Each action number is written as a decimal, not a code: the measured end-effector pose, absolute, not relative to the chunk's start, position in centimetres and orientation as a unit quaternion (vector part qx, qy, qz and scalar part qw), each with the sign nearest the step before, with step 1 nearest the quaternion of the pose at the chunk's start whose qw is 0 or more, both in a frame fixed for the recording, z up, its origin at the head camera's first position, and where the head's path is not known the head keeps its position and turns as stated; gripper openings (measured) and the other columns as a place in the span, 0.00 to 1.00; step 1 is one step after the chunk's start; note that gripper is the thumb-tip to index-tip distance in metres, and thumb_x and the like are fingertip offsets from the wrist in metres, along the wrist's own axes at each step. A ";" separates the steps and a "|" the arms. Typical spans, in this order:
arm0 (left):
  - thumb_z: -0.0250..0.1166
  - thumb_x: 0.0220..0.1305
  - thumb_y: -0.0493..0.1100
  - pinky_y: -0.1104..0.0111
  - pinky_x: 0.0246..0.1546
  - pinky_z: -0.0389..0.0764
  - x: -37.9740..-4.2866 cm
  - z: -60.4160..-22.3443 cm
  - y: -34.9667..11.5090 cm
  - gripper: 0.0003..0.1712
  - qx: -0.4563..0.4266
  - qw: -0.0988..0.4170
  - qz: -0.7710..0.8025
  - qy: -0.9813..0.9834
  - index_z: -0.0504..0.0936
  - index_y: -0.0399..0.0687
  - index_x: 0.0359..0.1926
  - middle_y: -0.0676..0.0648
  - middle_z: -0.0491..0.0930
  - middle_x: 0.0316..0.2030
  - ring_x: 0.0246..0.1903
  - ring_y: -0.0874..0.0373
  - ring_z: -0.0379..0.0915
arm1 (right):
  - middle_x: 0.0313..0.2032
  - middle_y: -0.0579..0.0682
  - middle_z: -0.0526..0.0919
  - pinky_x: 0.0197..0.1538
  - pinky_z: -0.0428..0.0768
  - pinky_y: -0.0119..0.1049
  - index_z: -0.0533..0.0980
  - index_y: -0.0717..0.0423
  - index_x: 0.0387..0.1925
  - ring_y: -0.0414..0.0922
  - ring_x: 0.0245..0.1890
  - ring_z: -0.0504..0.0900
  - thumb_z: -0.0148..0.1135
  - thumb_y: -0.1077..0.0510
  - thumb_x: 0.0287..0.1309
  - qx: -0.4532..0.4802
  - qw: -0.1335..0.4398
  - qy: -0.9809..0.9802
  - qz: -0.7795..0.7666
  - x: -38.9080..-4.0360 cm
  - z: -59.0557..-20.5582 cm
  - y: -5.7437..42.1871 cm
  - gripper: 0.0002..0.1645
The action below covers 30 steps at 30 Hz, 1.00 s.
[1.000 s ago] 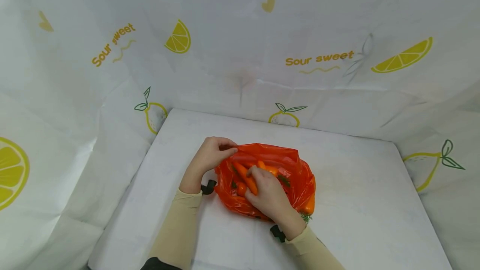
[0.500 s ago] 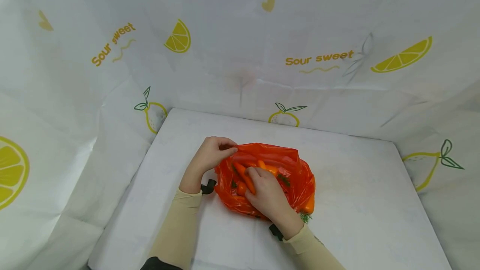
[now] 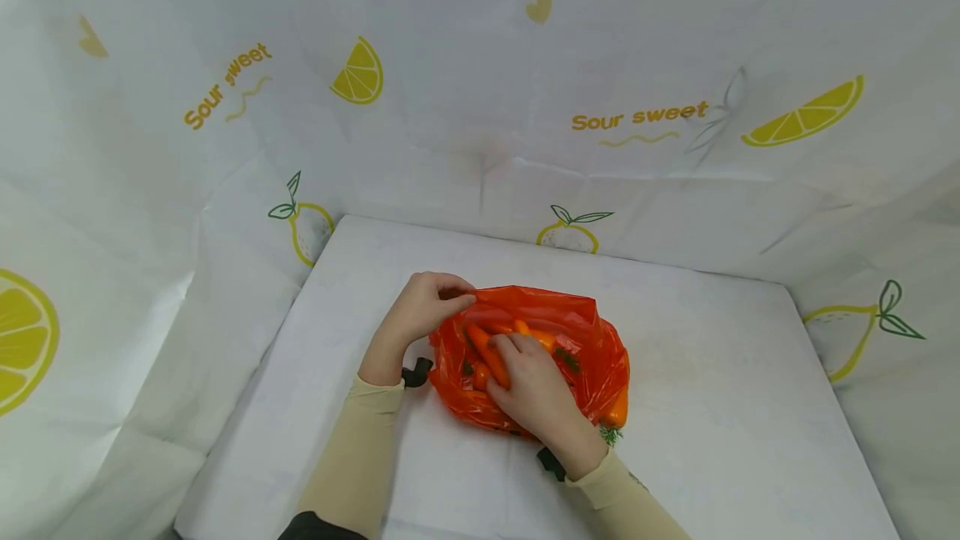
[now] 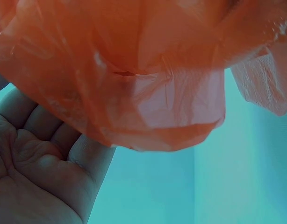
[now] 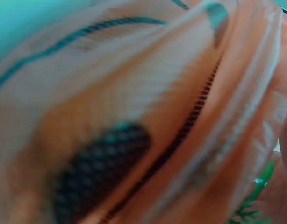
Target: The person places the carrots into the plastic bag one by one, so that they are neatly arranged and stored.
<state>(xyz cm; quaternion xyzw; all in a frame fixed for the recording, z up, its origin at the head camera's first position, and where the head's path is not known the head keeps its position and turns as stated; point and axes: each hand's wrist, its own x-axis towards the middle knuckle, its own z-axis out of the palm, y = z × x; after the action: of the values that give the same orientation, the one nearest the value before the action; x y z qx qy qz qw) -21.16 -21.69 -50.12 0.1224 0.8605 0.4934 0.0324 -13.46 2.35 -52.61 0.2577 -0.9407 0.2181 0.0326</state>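
Note:
A red plastic bag [image 3: 525, 302] lies mouth-up on the white table, with several orange carrots inside. At the bag's upper left rim, my left hand [image 3: 423, 307] pinches the film between thumb and fingers. In the left wrist view, the thin bag [image 4: 148, 102] covers part of that hand [image 4: 45, 158]. My right hand [image 3: 540, 386] reaches into the bag's mouth, thumb and curled fingers around a carrot [image 3: 486, 351]; its fingertips are partly hidden. The right wrist view is mostly filled by the blurred bag [image 5: 171, 84] with dark print.
More orange carrots [image 3: 540, 340] with green tops lie deeper in the bag. An orange piece [image 3: 617, 413] and feathery greens [image 3: 610, 436] show at its lower right side. The white table [image 3: 720, 407] extends to both sides; a lemon-printed curtain [image 3: 465, 107] rises behind it.
My right hand has shifted very slightly at the carrot, which has moved a little to the left. The left hand and the bag stay almost where they were.

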 end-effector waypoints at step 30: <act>0.73 0.77 0.50 0.54 0.56 0.89 -21.3 -50.2 -21.8 0.09 0.120 0.032 0.492 0.862 0.96 0.56 0.51 0.54 0.93 0.48 0.48 0.56 0.87 | 0.58 0.44 0.87 0.63 0.87 0.52 0.83 0.48 0.62 0.46 0.62 0.82 0.80 0.54 0.62 0.236 0.159 -0.903 0.323 -12.3 -46.6 6.1 0.27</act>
<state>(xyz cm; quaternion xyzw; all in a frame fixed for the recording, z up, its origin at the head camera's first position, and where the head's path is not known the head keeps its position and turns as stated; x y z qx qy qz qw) -21.27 -21.78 -50.20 0.1200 0.8617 0.4920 0.0320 -12.28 6.06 -46.56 0.2364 -0.9025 0.3231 0.1585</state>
